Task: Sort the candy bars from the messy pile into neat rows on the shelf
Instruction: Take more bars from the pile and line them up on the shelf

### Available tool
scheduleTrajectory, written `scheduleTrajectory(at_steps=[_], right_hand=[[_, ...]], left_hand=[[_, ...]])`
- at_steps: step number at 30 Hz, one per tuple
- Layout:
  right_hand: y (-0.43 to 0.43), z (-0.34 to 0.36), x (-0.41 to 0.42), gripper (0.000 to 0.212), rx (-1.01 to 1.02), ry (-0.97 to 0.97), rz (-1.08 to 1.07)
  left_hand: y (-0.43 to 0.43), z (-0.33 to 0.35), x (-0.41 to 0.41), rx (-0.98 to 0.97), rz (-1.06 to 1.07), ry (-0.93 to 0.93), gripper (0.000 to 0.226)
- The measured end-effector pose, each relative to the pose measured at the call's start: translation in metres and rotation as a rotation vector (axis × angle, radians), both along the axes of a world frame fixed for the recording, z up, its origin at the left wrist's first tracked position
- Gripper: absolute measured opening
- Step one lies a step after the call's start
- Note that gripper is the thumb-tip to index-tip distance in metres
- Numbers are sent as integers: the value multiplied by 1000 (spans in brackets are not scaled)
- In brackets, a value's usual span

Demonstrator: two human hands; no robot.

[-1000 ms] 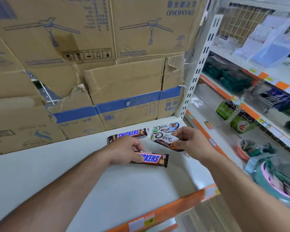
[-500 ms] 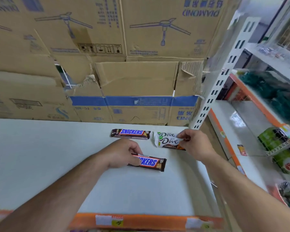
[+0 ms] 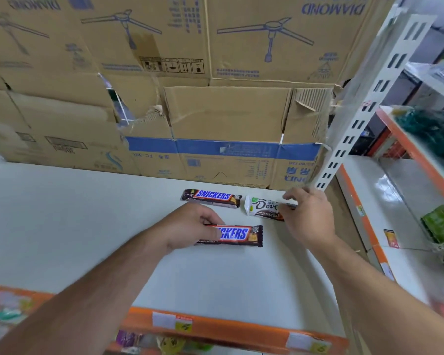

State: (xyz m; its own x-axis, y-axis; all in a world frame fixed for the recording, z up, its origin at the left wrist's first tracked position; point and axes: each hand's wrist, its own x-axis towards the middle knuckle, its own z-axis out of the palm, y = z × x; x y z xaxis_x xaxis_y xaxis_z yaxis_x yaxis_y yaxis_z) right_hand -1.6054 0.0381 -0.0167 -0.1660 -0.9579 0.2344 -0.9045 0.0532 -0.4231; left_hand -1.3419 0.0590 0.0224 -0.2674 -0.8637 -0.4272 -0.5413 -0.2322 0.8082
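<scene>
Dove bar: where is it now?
In the head view the Dove bar lies back right on the shelf, beside the far Snickers bar, held by the right hand.

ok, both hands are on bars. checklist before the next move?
1. Grip: left hand holds the near brown Snickers bar by its left end: ok.
2. Grip: right hand pinches the white Dove bar at its right end: ok.
3. The back brown Snickers bar lies flat, free of both hands: ok.
4. Near bar in the back row: not ok, it lies apart in front.
5. Second bar under the Dove one: cannot tell.
6. Bare white shelf left of the back bar: ok.
</scene>
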Motion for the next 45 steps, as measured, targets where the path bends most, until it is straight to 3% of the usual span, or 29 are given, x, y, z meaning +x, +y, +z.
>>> scheduleTrajectory(at_steps=[2,4,9,22,27,35,45], right_hand=[[9,10,11,4,31,-265,64],[19,19,25,15,136,-539,131],[39,29,50,4,415,-824,266],[47,28,86,10,382,-912,238],[44,24,92,11,354,-1019,174],[38,16,104,10,373,-996,133],[5,12,119,4,334,-743,24]], left_hand=[[-1,-1,3,6,-14,19,12],[-3,0,5,7,-28,33,13],[-9,2,10,2,-47,81,14],[-20,3,60,28,-138,213,31],[-27,4,81,131,3,460,30],[-33,-10,94,-77,-36,110,24],[-52,-21,96,-297,122,-103,24]])
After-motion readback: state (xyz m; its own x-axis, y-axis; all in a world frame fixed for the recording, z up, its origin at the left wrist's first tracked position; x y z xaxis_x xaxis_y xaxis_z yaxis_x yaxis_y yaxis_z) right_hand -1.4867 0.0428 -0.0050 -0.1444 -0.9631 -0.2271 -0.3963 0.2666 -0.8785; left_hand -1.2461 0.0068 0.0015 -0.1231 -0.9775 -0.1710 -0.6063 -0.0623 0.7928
